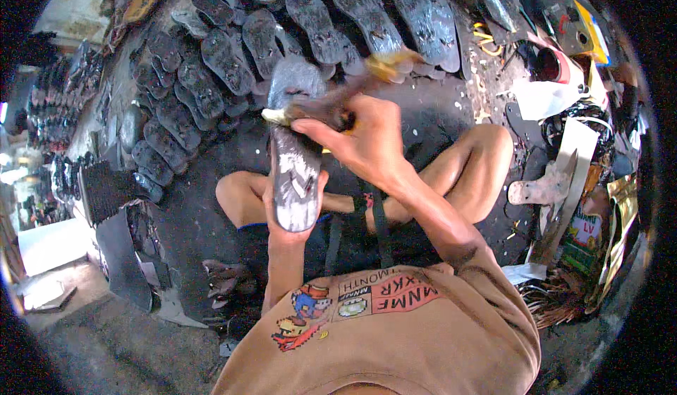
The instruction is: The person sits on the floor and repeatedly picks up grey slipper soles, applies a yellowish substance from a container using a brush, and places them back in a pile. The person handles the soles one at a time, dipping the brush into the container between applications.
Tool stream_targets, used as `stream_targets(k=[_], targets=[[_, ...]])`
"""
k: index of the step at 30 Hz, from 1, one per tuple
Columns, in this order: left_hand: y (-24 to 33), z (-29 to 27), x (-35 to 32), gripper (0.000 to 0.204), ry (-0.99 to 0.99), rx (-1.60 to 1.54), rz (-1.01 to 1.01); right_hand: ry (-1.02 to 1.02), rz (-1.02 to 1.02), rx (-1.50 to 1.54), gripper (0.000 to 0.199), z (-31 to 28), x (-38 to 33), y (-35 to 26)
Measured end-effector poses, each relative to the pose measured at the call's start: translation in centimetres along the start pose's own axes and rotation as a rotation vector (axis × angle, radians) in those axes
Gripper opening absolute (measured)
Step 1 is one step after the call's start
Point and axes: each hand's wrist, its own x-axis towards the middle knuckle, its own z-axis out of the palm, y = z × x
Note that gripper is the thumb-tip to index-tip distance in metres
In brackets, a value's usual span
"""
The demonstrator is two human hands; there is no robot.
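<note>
My left hand (288, 236) is closed around a dark sandal sole (295, 183) from below, its fingers showing along the sole's edges. The sole points away from me; its near half has a wet, whitish shine. A brush (317, 110) with a pale tip is gripped in my right hand (374, 141), thumb along its side. The tip lies over the middle of the sole, at its left edge. The brush's yellowish far end (393, 65) is smeared by motion, and I cannot tell how hard the tip presses.
Rows of dark sandal soles (367, 18) cover the floor ahead and to the left. A red-and-white can (553, 64) and a white sheet (543, 97) lie at the right. Grey sheet scraps (123, 254) are at the left. My bent legs (465, 173) surround the work.
</note>
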Motion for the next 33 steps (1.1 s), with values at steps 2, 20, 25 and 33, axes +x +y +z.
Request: stream_targets(k=[2, 20, 25, 33], targets=[[1.0, -1.5, 1.0, 0.041, -0.297, -0.054, -0.109, -0.136, -0.194, 0.083, 0.025, 0.5, -1.5, 0.7], [0.2, 1.5, 2.9, 0.043, 0.007, 0.67, 0.284, 0.1, -0.168, -0.134, 0.023, -1.1, -3.0, 3.2], [-0.6, 3.5, 1.8, 0.045, -0.227, -0.007, 0.07, 0.05, -0.238, -0.145, 0.02, -2.7, 0.7, 0.6], [1.3, -1.9, 1.2, 0.05, 0.076, 0.117, -0.03, -0.138, -0.153, -0.264, 0.027, -1.6, -0.4, -0.1]])
